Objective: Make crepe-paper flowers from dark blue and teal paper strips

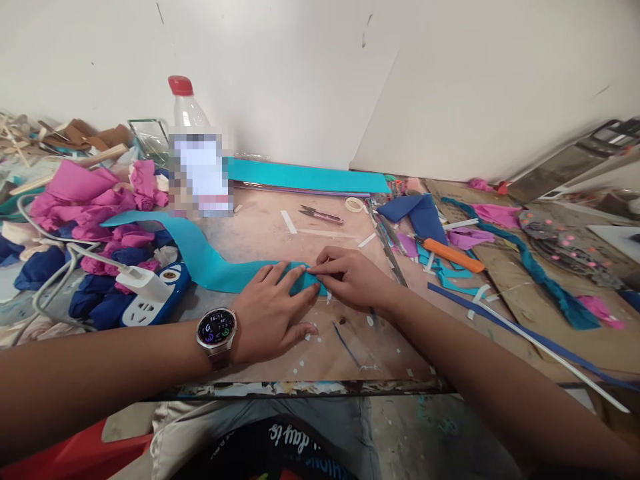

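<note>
Turquoise strip (pixel 215 270): on the surface (pixel 263 230), its right end nearer the front edge than the back, the rest waving leftward onto pink fabric (pixel 83 177).
Left grip (pixel 273 303): open, fingers spread over the strip, thumb apart from it.
Right grip (pixel 353 275): thumb and forefinger pinched on the strip's right end.
Second strip (pixel 310 179): turquoise, lying along the back edge.
Snips (pixel 327 217): between both strips.
Orange-handled tool (pixel 453 255): towards the surface's right edge.
Power strip (pixel 140 312): left of the left grip, towards the front edge, white plug (pixel 145 283) inserted.
</note>
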A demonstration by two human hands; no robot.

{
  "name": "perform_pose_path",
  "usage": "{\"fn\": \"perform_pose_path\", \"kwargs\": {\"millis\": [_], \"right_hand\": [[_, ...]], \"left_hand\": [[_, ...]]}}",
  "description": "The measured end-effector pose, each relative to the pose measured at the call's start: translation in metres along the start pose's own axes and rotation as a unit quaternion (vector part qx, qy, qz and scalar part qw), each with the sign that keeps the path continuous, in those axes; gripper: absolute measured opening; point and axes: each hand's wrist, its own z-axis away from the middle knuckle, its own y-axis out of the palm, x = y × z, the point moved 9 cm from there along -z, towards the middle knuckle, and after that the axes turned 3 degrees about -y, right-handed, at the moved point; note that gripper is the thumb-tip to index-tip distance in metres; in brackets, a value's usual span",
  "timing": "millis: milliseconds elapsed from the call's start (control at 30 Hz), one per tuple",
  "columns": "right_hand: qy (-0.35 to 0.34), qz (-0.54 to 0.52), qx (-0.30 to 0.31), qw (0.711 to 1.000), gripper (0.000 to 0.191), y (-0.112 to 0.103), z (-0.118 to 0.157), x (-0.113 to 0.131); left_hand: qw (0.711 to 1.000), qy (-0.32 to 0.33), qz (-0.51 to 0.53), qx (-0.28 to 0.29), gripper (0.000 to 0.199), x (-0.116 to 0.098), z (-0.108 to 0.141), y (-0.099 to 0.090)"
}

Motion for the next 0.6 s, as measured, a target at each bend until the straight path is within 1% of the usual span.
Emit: {"fn": "perform_pose_path", "kwargs": {"millis": [233, 600], "right_hand": [[0.007, 0.005, 0.006, 1.000, 0.028, 0.0012, 0.0001, -0.0003], [0.035, 0.006, 0.005, 0.999, 0.027, 0.0025, 0.0004, -0.0026]], "left_hand": [[1.000, -0.014, -0.004, 0.006, 0.073, 0.0016, -0.0001, 0.0026], [1.000, -0.007, -0.023, 0.002, 0.072, 0.0012, 0.0008, 0.0022]]}}
